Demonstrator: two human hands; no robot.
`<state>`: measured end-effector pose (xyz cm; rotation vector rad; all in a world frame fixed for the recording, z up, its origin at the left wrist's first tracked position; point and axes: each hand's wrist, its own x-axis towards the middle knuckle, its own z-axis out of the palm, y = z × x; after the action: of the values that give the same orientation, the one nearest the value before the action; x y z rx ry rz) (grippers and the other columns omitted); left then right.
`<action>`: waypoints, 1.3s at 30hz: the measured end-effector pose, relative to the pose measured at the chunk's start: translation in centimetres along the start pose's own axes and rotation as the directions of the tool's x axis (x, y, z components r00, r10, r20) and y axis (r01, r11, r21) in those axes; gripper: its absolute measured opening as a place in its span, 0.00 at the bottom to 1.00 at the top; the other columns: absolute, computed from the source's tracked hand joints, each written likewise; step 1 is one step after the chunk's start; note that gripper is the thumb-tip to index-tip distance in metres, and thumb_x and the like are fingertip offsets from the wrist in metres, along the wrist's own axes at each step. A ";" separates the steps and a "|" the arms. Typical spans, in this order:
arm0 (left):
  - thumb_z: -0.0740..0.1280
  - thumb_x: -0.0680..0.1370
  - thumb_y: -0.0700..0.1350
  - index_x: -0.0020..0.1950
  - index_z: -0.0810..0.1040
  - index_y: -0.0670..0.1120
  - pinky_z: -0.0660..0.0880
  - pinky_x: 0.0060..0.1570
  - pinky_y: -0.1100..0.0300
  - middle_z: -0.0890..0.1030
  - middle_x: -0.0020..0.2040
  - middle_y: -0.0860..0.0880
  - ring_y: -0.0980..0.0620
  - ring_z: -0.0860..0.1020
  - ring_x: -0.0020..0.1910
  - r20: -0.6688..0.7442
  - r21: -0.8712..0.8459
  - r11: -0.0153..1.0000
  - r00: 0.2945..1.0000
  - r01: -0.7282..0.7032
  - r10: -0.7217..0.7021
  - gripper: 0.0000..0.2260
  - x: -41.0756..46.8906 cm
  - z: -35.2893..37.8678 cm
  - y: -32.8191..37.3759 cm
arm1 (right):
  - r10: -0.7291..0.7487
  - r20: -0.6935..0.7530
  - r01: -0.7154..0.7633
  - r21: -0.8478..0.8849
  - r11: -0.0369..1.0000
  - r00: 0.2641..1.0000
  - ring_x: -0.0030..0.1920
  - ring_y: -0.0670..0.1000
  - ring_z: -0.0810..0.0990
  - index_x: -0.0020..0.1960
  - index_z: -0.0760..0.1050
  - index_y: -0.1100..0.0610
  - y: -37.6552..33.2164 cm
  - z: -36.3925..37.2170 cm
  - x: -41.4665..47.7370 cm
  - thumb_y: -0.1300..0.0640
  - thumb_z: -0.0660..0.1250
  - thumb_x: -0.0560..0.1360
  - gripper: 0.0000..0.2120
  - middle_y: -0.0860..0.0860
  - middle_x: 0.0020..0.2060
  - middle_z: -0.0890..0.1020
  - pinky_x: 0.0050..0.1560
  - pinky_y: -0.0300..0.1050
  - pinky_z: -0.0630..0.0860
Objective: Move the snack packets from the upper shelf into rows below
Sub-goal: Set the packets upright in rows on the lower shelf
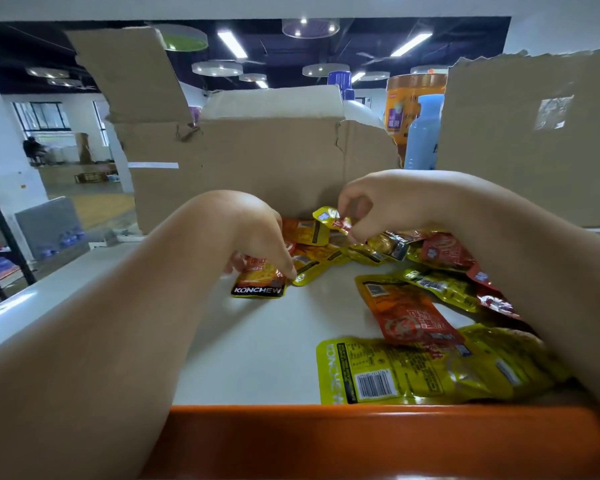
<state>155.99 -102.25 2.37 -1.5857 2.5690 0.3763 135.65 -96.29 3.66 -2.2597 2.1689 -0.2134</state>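
Our left hand (pixel 253 233) pinches an orange packet (pixel 258 284), our right hand (pixel 364 202) a yellow packet (pixel 328 215), both far back on the shelf (pixel 257 341) by the box (pixel 257 161), the loose heap (pixel 437 285) lying nearer our right.

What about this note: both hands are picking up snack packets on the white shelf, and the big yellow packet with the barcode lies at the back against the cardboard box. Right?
No. In the head view the big yellow packet lies at the front, beside the orange edge, far from the cardboard box. The rest holds.
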 end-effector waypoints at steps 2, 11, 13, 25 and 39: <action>0.79 0.72 0.54 0.61 0.78 0.50 0.84 0.54 0.48 0.84 0.50 0.44 0.45 0.86 0.50 -0.027 0.030 0.999 0.999 -0.016 0.017 0.22 -0.1 -0.1 0.1 | 0.004 -0.026 -0.003 0.023 1.000 1.000 0.49 0.48 0.80 0.61 0.77 0.46 0.0 0.0 0.0 0.47 0.75 0.72 0.19 0.44 0.49 0.81 0.54 0.49 0.79; 0.75 0.68 0.54 0.55 0.79 0.55 0.76 0.46 0.56 0.83 0.49 0.51 0.51 0.80 0.46 -0.214 0.129 0.986 0.968 -0.103 0.130 0.16 -0.6 -1.3 -0.6 | 0.025 -0.167 -0.002 0.133 0.991 0.986 0.48 0.49 0.84 0.57 0.79 0.44 0.7 -0.7 0.0 0.49 0.76 0.71 0.15 0.45 0.50 0.84 0.52 0.53 0.82; 0.75 0.69 0.53 0.55 0.80 0.54 0.72 0.41 0.59 0.83 0.46 0.51 0.52 0.79 0.43 -0.210 0.146 0.983 0.967 -0.112 0.141 0.15 -1.1 -1.7 -0.8 | 0.028 -0.176 -0.002 0.144 0.990 0.984 0.50 0.49 0.83 0.55 0.79 0.43 0.6 -1.2 -0.1 0.49 0.76 0.70 0.14 0.45 0.50 0.84 0.55 0.55 0.81; 0.80 0.69 0.50 0.53 0.81 0.62 0.80 0.47 0.56 0.83 0.49 0.59 0.58 0.82 0.46 -0.542 0.013 0.842 0.704 -0.539 0.459 0.16 -4.2 -1.6 4.0 | 0.125 -0.364 -0.034 0.246 0.969 0.923 0.46 0.49 0.84 0.52 0.82 0.40 4.5 -5.4 -9.4 0.49 0.77 0.70 0.12 0.43 0.47 0.85 0.50 0.51 0.82; 0.78 0.70 0.53 0.58 0.80 0.60 0.71 0.36 0.73 0.83 0.49 0.57 0.67 0.79 0.43 -0.659 0.098 0.694 0.476 -0.714 0.583 0.17 -11.9 1.9 26.9 | 0.246 -0.534 -0.132 0.243 0.961 0.809 0.46 0.43 0.81 0.55 0.80 0.40 17.4 -10.5 -31.0 0.45 0.77 0.70 0.14 0.43 0.51 0.83 0.48 0.43 0.77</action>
<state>137.40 -79.95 7.27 -0.7016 3.7777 0.1058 116.14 -65.27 9.37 -2.0221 2.4575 -1.1688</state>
